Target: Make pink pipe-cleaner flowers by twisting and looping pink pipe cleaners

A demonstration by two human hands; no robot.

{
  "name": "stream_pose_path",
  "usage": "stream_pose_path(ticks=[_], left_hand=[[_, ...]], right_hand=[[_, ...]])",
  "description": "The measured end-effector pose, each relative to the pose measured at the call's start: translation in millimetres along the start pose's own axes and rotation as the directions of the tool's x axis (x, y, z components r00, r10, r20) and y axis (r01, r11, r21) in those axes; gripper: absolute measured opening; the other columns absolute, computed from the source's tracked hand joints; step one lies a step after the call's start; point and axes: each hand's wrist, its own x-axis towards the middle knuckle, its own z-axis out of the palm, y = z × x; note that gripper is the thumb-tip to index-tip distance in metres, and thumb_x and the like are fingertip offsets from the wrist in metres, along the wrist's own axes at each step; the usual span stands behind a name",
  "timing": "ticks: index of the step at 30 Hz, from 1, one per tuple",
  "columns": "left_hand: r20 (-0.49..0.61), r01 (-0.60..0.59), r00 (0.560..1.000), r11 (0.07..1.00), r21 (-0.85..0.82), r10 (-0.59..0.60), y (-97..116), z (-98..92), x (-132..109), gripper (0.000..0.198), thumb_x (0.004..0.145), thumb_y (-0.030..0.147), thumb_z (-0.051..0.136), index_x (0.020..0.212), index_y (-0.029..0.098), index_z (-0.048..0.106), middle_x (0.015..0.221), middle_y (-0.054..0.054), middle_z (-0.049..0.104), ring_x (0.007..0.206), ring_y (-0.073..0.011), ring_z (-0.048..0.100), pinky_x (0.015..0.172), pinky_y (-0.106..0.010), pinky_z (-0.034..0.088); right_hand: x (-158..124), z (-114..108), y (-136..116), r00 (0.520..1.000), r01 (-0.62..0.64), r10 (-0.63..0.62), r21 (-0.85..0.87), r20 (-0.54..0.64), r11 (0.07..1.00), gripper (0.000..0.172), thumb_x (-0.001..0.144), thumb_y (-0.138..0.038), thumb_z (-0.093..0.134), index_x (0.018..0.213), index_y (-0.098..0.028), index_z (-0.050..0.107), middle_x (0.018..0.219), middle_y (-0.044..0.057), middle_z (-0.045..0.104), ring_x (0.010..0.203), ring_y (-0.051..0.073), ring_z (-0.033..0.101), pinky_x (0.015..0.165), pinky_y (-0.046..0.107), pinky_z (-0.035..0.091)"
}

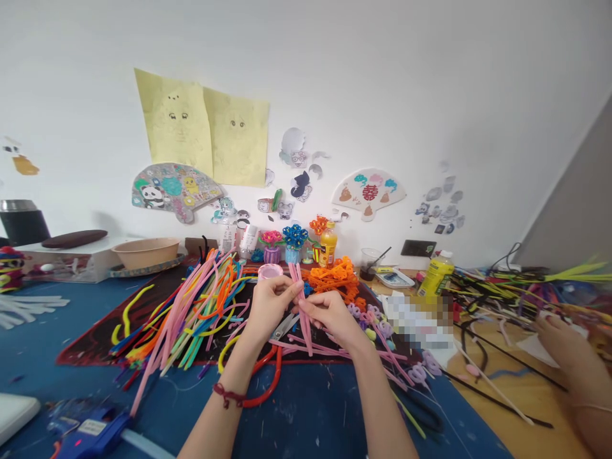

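Observation:
Both my hands meet over the middle of the table and pinch a small bunch of pink pipe cleaners (301, 299) that stands nearly upright between them. My left hand (272, 305) grips the bunch from the left; a red cord bracelet is on its wrist. My right hand (329, 315) pinches the same stems from the right, a little lower. Under the hands lie orange-handled scissors (268, 376) and more loose pink pipe cleaners (344, 354).
A big heap of coloured pipe cleaners (191, 312) lies left of my hands on a dark mat. An orange pile (335, 277), a pink tape roll (270, 271) and small pots of pipe-cleaner flowers (294, 242) stand behind. A blue glue gun (90, 430) lies front left. Another person's hand (568, 347) rests at right.

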Motion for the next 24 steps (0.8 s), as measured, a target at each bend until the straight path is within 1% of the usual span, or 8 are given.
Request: stream_pose_path(ticks=[4, 8, 13, 19, 24], left_hand=[[0.014, -0.005, 1.000, 1.000, 0.023, 0.005, 1.1, -0.3, -0.4, 0.036, 0.073, 0.048, 0.068, 0.056, 0.016, 0.061, 0.048, 0.001, 0.057, 0.042, -0.0100, 0.047, 0.042, -0.022, 0.037], [0.034, -0.016, 0.999, 0.999, 0.045, 0.015, 0.6, -0.8, -0.8, 0.035, 0.074, 0.046, 0.067, 0.056, 0.016, 0.062, 0.048, 0.001, 0.057, 0.045, -0.0112, 0.051, 0.045, -0.022, 0.040], [0.056, -0.022, 0.998, 0.998, 0.060, 0.019, -2.3, -1.5, -0.4, 0.033, 0.073, 0.044, 0.069, 0.058, 0.016, 0.063, 0.049, 0.001, 0.058, 0.047, -0.0110, 0.051, 0.046, -0.021, 0.040], [0.067, -0.016, 0.998, 0.999, 0.042, 0.013, -3.5, -1.5, 0.0, 0.035, 0.073, 0.047, 0.069, 0.060, 0.015, 0.065, 0.050, 0.001, 0.057, 0.047, -0.0111, 0.052, 0.046, -0.021, 0.040], [0.065, -0.014, 0.998, 1.000, -0.001, 0.014, -1.2, -1.0, 0.1, 0.034, 0.073, 0.046, 0.069, 0.058, 0.016, 0.063, 0.050, 0.001, 0.057, 0.046, -0.0106, 0.050, 0.046, -0.022, 0.041]], right_hand=[[1.1, 0.0, 0.8, 0.999, 0.008, -0.009, -0.010, -0.036, 1.000, 0.047, 0.074, -0.058, 0.065, 0.072, -0.012, 0.072, 0.048, -0.004, 0.040, 0.046, 0.008, 0.029, 0.043, 0.023, 0.019], [1.2, 1.0, -0.1, 0.999, 0.021, -0.022, -0.023, -0.038, 1.000, 0.046, 0.075, -0.058, 0.064, 0.068, -0.012, 0.069, 0.048, -0.005, 0.037, 0.046, 0.008, 0.028, 0.044, 0.024, 0.019], [0.3, 1.4, -3.2, 0.998, 0.023, -0.025, -0.031, -0.056, 0.999, 0.044, 0.076, -0.055, 0.064, 0.067, -0.012, 0.069, 0.046, -0.005, 0.036, 0.045, 0.008, 0.028, 0.044, 0.024, 0.018], [-0.2, 1.4, -5.5, 0.998, 0.006, -0.008, -0.036, -0.058, 0.999, 0.044, 0.074, -0.056, 0.065, 0.071, -0.012, 0.073, 0.047, -0.004, 0.041, 0.044, 0.008, 0.029, 0.043, 0.023, 0.019], [-0.7, 1.7, -7.7, 0.998, 0.007, -0.009, -0.030, -0.058, 1.000, 0.042, 0.074, -0.054, 0.066, 0.069, -0.012, 0.073, 0.049, -0.004, 0.042, 0.045, 0.008, 0.031, 0.043, 0.023, 0.020]])
